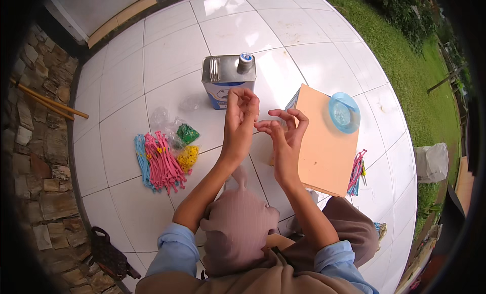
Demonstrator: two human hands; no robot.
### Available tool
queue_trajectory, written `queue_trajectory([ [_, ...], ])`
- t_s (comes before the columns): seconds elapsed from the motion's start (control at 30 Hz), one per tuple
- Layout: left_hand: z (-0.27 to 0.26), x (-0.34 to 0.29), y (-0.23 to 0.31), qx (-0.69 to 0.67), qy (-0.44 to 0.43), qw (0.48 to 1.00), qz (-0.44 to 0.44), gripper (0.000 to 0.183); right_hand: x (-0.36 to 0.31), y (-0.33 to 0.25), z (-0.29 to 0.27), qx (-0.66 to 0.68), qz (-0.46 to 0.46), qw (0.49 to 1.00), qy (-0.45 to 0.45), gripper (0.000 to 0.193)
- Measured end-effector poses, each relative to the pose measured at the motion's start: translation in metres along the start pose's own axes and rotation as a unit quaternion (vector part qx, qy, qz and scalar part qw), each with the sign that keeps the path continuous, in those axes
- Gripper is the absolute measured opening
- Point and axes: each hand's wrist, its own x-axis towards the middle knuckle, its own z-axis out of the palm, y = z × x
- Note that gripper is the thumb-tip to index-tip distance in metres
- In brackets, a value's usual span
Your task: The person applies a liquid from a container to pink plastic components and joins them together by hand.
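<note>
Both of my hands are raised close together in front of me, above the tiled floor. My left hand (241, 118) has its fingers curled and pressed together in front of the tin can (217, 97), a metal can with a blue label and a capped spout. Bent fingers of my right hand (287, 134) point toward the left one, thumb and forefinger near each other beside the peach-coloured box (326, 152). Anything between the fingertips is too small to make out. On the box lies a light-blue round dish (344, 113) with small clear bits in it.
Left of my hands lie pink strips (161, 162), light-blue strips (142, 160), a bag of green pieces (187, 134) and a bag of yellow pieces (187, 159). Mixed strips with scissors (357, 173) lie right of the box. A dark bag (111, 256) stands by the stone wall.
</note>
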Motion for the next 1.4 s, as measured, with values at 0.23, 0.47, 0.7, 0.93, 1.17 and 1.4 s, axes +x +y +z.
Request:
queue_trajectory([
  [0.23,0.168,-0.029,0.068,0.016,-0.313,0.949,-0.027,0.024,-0.009,-0.175,-0.150,-0.203,-0.134,0.965,0.098,0.034],
  [0.47,0.313,-0.120,-0.111,0.228,-0.406,0.880,-0.095,0.029,-0.068,-0.123,-0.389,-0.397,0.212,0.857,0.252,0.050],
  [0.7,0.288,-0.204,-0.321,0.270,-0.247,0.911,-0.188,0.020,-0.106,-0.029,-0.455,-0.615,0.332,0.712,-0.066,0.055],
  [0.93,0.343,-0.192,-0.364,0.252,-0.286,0.918,-0.109,0.036,-0.090,0.066,-0.502,-0.574,-0.052,0.766,0.285,0.051],
  [1.17,0.366,-0.184,-0.384,0.157,-0.250,0.938,-0.183,0.037,-0.069,0.065,-0.505,-0.357,0.098,0.846,0.383,0.057],
  [1.4,0.389,-0.182,-0.294,-0.002,-0.190,0.927,-0.322,0.030,-0.097,0.001,-0.456,-0.216,0.036,0.878,0.425,0.061],
])
